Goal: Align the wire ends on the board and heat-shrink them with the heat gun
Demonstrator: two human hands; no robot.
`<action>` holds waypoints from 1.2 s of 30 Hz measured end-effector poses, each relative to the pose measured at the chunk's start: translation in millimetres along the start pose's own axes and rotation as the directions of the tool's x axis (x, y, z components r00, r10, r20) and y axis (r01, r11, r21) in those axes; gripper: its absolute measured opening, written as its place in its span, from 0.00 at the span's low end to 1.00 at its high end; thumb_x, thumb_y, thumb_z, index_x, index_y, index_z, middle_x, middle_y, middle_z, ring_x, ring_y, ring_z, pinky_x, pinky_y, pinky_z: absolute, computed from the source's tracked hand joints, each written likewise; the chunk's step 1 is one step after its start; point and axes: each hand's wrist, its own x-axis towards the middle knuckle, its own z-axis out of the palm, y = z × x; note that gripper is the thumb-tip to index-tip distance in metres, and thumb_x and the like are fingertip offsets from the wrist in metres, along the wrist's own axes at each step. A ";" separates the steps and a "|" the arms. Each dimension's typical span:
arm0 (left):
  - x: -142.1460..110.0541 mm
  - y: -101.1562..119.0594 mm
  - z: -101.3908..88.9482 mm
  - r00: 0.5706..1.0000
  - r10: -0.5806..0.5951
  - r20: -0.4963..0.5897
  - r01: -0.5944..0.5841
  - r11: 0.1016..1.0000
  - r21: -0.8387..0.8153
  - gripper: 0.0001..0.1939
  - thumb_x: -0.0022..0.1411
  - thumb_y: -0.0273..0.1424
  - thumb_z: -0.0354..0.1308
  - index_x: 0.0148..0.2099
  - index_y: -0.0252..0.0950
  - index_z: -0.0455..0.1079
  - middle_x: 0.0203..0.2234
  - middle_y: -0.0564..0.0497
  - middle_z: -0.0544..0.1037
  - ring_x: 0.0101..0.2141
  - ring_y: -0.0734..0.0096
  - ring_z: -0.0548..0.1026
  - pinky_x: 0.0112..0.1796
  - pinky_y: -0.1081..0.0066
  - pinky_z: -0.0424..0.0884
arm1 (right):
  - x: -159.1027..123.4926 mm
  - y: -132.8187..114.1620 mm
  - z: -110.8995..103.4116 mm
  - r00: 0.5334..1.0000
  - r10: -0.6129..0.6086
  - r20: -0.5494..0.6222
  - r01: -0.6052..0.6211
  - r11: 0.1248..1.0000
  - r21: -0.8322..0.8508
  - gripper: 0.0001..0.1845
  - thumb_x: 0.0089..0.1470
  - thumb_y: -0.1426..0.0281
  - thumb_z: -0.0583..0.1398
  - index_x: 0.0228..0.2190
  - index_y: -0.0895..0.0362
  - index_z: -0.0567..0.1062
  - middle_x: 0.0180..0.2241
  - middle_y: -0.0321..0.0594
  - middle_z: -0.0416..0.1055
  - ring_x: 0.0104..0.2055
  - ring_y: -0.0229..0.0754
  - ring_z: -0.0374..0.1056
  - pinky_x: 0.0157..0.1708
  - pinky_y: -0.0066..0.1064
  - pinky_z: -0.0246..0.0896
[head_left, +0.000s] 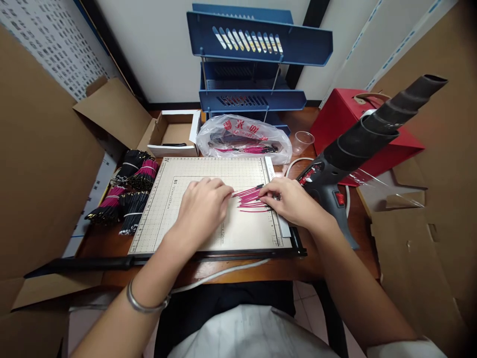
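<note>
Several short pink wires [249, 198] with black ends lie side by side over the cream, grid-marked board of a paper cutter [238, 231]. My left hand [205, 201] is closed, thumb and forefinger pinching the left tip of a wire in the upper part of the row. At the other side, my right hand [283, 199] is closed at the black ends, with its fingertips together on the wires. How many wires each hand grips is hidden by the fingers. One wire sits a little apart, nearest to me.
Tied bundles of black wires [133, 211] and pink wires [112, 199] lie left of the board. Behind it are an open box [175, 127], a plastic bag [244, 132] of wires and a blue rack [261, 40]. A heat gun [335, 174] stands close on the right.
</note>
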 end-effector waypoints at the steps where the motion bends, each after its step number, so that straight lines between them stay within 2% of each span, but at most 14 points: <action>1: 14.4 -3.1 -1.5 1.000 -0.012 0.010 0.011 1.000 0.010 0.12 0.71 0.30 0.54 0.46 0.39 0.81 0.41 0.48 0.82 0.43 0.56 0.77 0.41 0.59 0.67 | -0.1 0.3 -0.4 1.000 0.000 0.006 0.000 1.000 0.004 0.07 0.58 0.72 0.61 0.35 0.55 0.81 0.33 0.39 0.75 0.37 0.41 0.66 0.39 0.34 0.57; 5: 88.1 -10.5 3.4 0.998 -0.024 0.052 0.023 1.000 0.016 0.14 0.70 0.30 0.53 0.46 0.38 0.82 0.43 0.45 0.82 0.47 0.53 0.77 0.44 0.59 0.69 | -0.3 0.3 -1.3 1.000 -0.008 0.003 0.008 1.000 0.019 0.04 0.57 0.72 0.63 0.33 0.55 0.80 0.32 0.38 0.73 0.37 0.40 0.65 0.39 0.33 0.56; 10: 179.6 -2.8 31.7 0.994 -0.066 0.090 0.066 0.998 -0.006 0.17 0.67 0.27 0.52 0.51 0.38 0.80 0.47 0.42 0.82 0.48 0.52 0.77 0.47 0.58 0.71 | 1.2 0.0 -1.0 1.000 -0.026 0.009 0.026 0.999 0.029 0.04 0.58 0.73 0.62 0.34 0.56 0.79 0.32 0.37 0.73 0.37 0.39 0.65 0.41 0.33 0.56; 12: 199.9 1.9 44.6 0.990 -0.094 0.105 0.096 0.995 -0.010 0.17 0.66 0.26 0.53 0.53 0.36 0.79 0.48 0.39 0.81 0.49 0.51 0.77 0.48 0.57 0.71 | 1.7 0.6 -1.3 0.999 -0.033 0.025 0.032 0.999 0.023 0.04 0.58 0.72 0.62 0.33 0.55 0.79 0.32 0.37 0.73 0.37 0.40 0.65 0.41 0.34 0.56; 14: 206.0 4.1 54.0 0.987 -0.098 0.124 0.102 0.994 -0.025 0.16 0.65 0.28 0.55 0.52 0.34 0.79 0.47 0.38 0.81 0.49 0.50 0.77 0.47 0.57 0.72 | 1.9 1.7 -2.3 0.998 -0.043 0.043 0.042 0.999 0.013 0.05 0.59 0.71 0.63 0.32 0.54 0.80 0.32 0.37 0.74 0.38 0.41 0.65 0.41 0.35 0.55; 17: 189.7 2.3 56.4 0.994 -0.045 0.103 0.053 0.996 -0.070 0.17 0.68 0.33 0.55 0.54 0.35 0.77 0.50 0.40 0.80 0.52 0.51 0.75 0.50 0.57 0.71 | 1.2 3.8 -3.8 0.995 -0.076 0.065 0.076 0.997 0.003 0.06 0.59 0.70 0.63 0.32 0.53 0.81 0.33 0.37 0.74 0.39 0.42 0.65 0.43 0.36 0.53; 19: 165.1 0.4 49.5 0.999 -0.013 0.046 0.017 0.995 -0.098 0.19 0.70 0.35 0.53 0.59 0.36 0.74 0.58 0.43 0.75 0.57 0.53 0.71 0.55 0.58 0.68 | 0.4 4.9 -4.4 0.992 -0.098 0.073 0.098 0.995 0.007 0.06 0.60 0.68 0.63 0.32 0.53 0.81 0.34 0.38 0.73 0.41 0.42 0.65 0.43 0.36 0.54; 21: 133.4 0.3 38.1 1.000 0.003 0.007 -0.003 0.993 -0.119 0.19 0.71 0.36 0.52 0.60 0.36 0.72 0.60 0.45 0.73 0.58 0.55 0.68 0.57 0.59 0.66 | -0.7 5.6 -4.5 0.991 -0.115 0.074 0.114 0.993 0.018 0.06 0.61 0.68 0.62 0.34 0.53 0.81 0.36 0.39 0.73 0.42 0.42 0.65 0.45 0.36 0.55; 24: 81.1 5.5 21.1 1.000 0.014 -0.009 -0.015 0.986 -0.166 0.13 0.71 0.36 0.54 0.51 0.37 0.75 0.49 0.46 0.79 0.50 0.57 0.72 0.51 0.60 0.68 | -2.3 6.0 -4.0 0.992 -0.119 0.052 0.118 0.993 0.025 0.05 0.61 0.68 0.62 0.36 0.56 0.78 0.37 0.39 0.73 0.43 0.42 0.64 0.46 0.35 0.56; 28: 26.3 16.2 14.7 0.994 -0.007 0.108 0.028 0.981 -0.194 0.09 0.69 0.37 0.58 0.44 0.39 0.77 0.40 0.48 0.81 0.42 0.57 0.73 0.42 0.61 0.68 | -4.4 7.2 -2.1 0.993 -0.110 0.045 0.110 0.994 0.018 0.05 0.62 0.69 0.61 0.34 0.56 0.77 0.37 0.40 0.73 0.43 0.43 0.64 0.47 0.37 0.56; 30: 11.6 19.3 18.3 0.990 -0.030 0.135 0.055 0.982 -0.182 0.09 0.69 0.36 0.58 0.44 0.39 0.77 0.40 0.48 0.81 0.41 0.57 0.73 0.40 0.61 0.67 | -6.3 7.4 -2.1 0.993 -0.106 0.055 0.105 0.994 0.018 0.06 0.62 0.69 0.60 0.34 0.56 0.78 0.37 0.40 0.74 0.43 0.44 0.64 0.46 0.37 0.56; 33: 3.5 19.8 24.1 0.992 -0.056 0.115 0.078 0.977 -0.199 0.08 0.70 0.34 0.58 0.45 0.40 0.78 0.41 0.49 0.80 0.42 0.58 0.73 0.41 0.61 0.66 | -8.1 4.9 -7.6 0.994 -0.088 0.064 0.087 0.996 0.023 0.07 0.62 0.68 0.60 0.33 0.55 0.78 0.34 0.39 0.73 0.40 0.42 0.65 0.43 0.35 0.57; 36: 3.9 18.0 24.9 0.993 -0.070 0.095 0.090 0.970 -0.226 0.07 0.70 0.33 0.58 0.43 0.40 0.78 0.40 0.49 0.80 0.41 0.59 0.72 0.41 0.61 0.66 | 5.0 -1.5 -18.9 1.000 -0.009 -0.018 0.009 1.000 0.016 0.08 0.62 0.68 0.58 0.35 0.55 0.77 0.36 0.40 0.73 0.39 0.40 0.66 0.41 0.34 0.59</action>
